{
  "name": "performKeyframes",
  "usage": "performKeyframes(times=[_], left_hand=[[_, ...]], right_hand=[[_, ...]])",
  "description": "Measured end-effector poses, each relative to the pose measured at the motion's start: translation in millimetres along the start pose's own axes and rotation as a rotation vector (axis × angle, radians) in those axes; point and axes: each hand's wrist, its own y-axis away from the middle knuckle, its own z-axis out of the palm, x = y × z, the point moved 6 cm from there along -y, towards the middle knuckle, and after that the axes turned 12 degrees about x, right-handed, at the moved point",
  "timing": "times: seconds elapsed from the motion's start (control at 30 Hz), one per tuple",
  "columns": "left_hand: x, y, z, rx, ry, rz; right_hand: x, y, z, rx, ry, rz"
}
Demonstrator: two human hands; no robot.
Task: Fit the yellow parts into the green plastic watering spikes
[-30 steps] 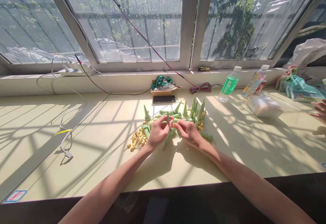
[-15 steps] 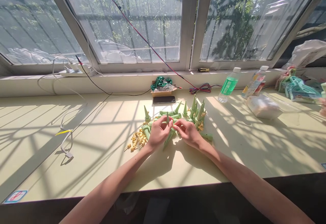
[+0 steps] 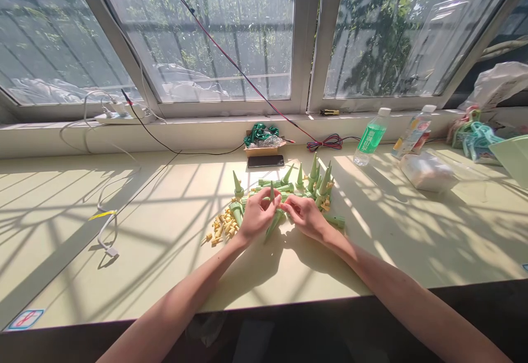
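Observation:
My left hand [image 3: 259, 215] is closed on a green plastic cone [image 3: 271, 189], whose tip points up between the fingers. Close beside it, my right hand [image 3: 304, 214] is pinched at the cone's lower part; whatever its fingertips hold is too small and covered to make out. Below the hands another green cone [image 3: 273, 226] lies on the table. Small yellow pegs [image 3: 225, 225] are heaped left of my left hand. Several green cones [image 3: 320, 181] stand behind my right hand, and a green tube [image 3: 335, 220] lies to its right.
A black phone [image 3: 265, 161] lies behind the parts, before a small cardboard box [image 3: 264, 146]. Two bottles, one with a green label [image 3: 371, 138], stand back right near a clear-wrapped pack [image 3: 427, 171]. A white cable [image 3: 108, 231] trails on the left. A pale green sheet [image 3: 513, 157] enters at the right edge.
Both hands stay almost in place, with only slight finger movement at the cone. At the right edge, a pale green sheet has come into view where another person's hand was.

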Motion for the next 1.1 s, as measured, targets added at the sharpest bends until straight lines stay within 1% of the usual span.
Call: performKeyframes(times=[0.33,0.47,0.8,1.1], left_hand=[[-3.2,-2.6,-0.4,0.029,0.056,-0.044],[-4.0,-2.2,-0.1,0.022,0.04,-0.039],[-4.8,0.5,0.9,0.021,-0.014,-0.004],[-5.1,0.0,1.9,-0.004,0.084,-0.031]], right_hand=[[-8.5,-0.5,-2.6,-0.015,-0.069,0.061],[-6.1,0.2,-1.3,-0.029,-0.059,0.049],[2.1,0.9,1.9,-0.015,-0.009,0.001],[0.6,0.4,1.4,-0.013,-0.024,0.025]])
